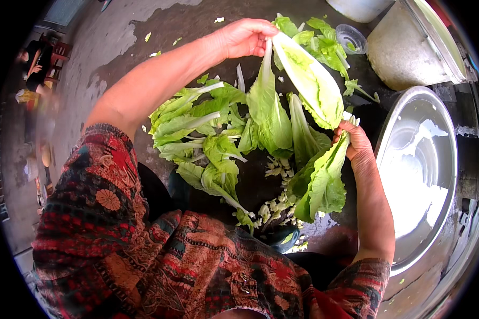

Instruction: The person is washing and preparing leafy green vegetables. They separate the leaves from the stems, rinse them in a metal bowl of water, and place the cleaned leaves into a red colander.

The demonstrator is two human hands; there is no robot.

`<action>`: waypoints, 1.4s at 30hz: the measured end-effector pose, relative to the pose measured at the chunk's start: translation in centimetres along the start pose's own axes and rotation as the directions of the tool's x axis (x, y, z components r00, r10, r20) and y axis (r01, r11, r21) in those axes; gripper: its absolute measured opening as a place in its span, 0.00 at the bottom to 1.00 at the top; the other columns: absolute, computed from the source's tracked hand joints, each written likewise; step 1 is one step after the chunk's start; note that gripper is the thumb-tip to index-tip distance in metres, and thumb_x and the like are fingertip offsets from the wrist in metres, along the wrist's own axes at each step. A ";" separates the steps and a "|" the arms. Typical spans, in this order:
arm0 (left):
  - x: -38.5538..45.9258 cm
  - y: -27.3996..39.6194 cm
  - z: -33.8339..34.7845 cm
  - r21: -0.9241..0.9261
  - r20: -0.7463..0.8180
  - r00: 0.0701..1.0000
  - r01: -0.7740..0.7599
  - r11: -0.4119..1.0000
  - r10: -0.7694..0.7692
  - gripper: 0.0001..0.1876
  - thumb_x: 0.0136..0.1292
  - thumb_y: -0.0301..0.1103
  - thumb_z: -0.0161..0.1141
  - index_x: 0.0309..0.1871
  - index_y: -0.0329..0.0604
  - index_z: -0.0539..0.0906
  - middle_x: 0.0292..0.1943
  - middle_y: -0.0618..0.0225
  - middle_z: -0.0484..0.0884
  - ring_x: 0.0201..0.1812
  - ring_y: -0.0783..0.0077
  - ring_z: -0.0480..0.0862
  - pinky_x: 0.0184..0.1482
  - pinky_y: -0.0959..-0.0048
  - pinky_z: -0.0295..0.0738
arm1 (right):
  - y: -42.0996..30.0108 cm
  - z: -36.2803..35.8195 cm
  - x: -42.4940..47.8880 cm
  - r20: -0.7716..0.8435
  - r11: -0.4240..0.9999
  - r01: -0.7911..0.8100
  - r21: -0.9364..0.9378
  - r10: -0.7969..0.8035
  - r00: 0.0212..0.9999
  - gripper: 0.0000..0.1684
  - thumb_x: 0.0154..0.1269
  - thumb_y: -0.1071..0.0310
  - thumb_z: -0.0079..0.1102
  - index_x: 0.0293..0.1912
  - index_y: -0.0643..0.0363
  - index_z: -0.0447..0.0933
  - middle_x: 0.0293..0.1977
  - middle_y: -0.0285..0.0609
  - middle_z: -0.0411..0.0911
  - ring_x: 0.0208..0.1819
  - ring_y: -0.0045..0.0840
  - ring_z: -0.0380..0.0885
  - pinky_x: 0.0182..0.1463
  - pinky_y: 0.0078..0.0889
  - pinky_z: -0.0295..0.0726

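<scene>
Raised at the top centre, my left hand (pixel 251 38) pinches the end of a long pale-ribbed leaf of a leafy green, likely cabbage or lettuce (pixel 309 77). That leaf slants down to the right, its lower tip by the fingers of my right hand (pixel 355 139). My right hand grips the stalk ends of a bunch of green leaves (pixel 323 187) hanging below it. More upright leaves (pixel 269 111) stand between my hands. A pile of loose leaves (pixel 207 135) lies on the wet floor to the left. Some fingertips are hidden behind leaves.
A wide shiny metal basin (pixel 417 159) is at the right. Behind it stands a large metal pot (pixel 407 52), beside a small clear bowl (pixel 351 39). More torn leaves (pixel 327 48) lie near that bowl. Cut pale bits (pixel 277 205) are scattered near my feet. Another person (pixel 36 63) is far left.
</scene>
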State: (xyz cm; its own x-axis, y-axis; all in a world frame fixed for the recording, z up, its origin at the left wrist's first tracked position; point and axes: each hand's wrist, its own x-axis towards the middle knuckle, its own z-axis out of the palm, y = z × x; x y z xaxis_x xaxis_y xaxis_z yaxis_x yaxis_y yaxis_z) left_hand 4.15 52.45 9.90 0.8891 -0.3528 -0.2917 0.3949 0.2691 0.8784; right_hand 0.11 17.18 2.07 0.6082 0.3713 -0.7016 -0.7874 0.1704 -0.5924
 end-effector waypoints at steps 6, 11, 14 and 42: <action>1.3 0.5 1.5 0.166 -0.119 0.993 0.001 0.986 0.019 0.07 0.59 0.34 0.58 0.35 0.41 0.78 0.28 0.69 0.79 0.26 0.82 0.77 0.23 0.83 0.70 | -0.2 -0.5 -0.2 -0.044 0.995 0.078 -0.068 -0.081 0.996 0.08 0.53 0.68 0.61 0.29 0.57 0.70 0.16 0.36 0.70 0.16 0.24 0.69 0.23 0.30 0.72; 2.0 1.1 3.2 0.322 -0.197 0.978 0.002 0.947 0.065 0.10 0.55 0.34 0.62 0.34 0.38 0.78 0.29 0.68 0.80 0.27 0.82 0.78 0.24 0.84 0.74 | -1.1 1.2 -0.8 -0.144 0.949 0.265 -0.173 -0.291 0.946 0.08 0.51 0.71 0.63 0.28 0.59 0.72 0.16 0.36 0.71 0.14 0.24 0.70 0.21 0.27 0.73; 2.0 1.2 5.6 0.467 -0.241 0.960 -0.013 0.884 0.142 0.12 0.52 0.34 0.64 0.34 0.35 0.77 0.27 0.66 0.79 0.25 0.82 0.77 0.22 0.84 0.74 | -2.1 3.6 -2.1 -0.145 0.882 0.404 -0.241 -0.444 0.884 0.09 0.49 0.72 0.65 0.27 0.60 0.72 0.16 0.35 0.71 0.13 0.22 0.69 0.19 0.24 0.72; 6.5 3.5 18.1 0.703 0.648 0.750 -0.656 0.276 0.131 0.11 0.53 0.34 0.54 0.33 0.35 0.81 0.22 0.63 0.80 0.26 0.71 0.78 0.31 0.72 0.73 | -6.3 3.3 -4.2 0.535 0.881 0.461 0.100 -0.439 0.722 0.25 0.51 0.59 0.60 0.45 0.67 0.73 0.40 0.53 0.77 0.45 0.40 0.76 0.53 0.42 0.73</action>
State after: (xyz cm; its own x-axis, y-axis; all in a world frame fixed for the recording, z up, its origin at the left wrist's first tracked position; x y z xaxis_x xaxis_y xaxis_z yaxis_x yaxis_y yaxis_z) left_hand 7.12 34.91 17.91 0.5686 -0.8104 0.1413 -0.6367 -0.3248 0.6994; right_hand 2.22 17.54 10.03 0.7309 0.6816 -0.0347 -0.4235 0.4131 -0.8062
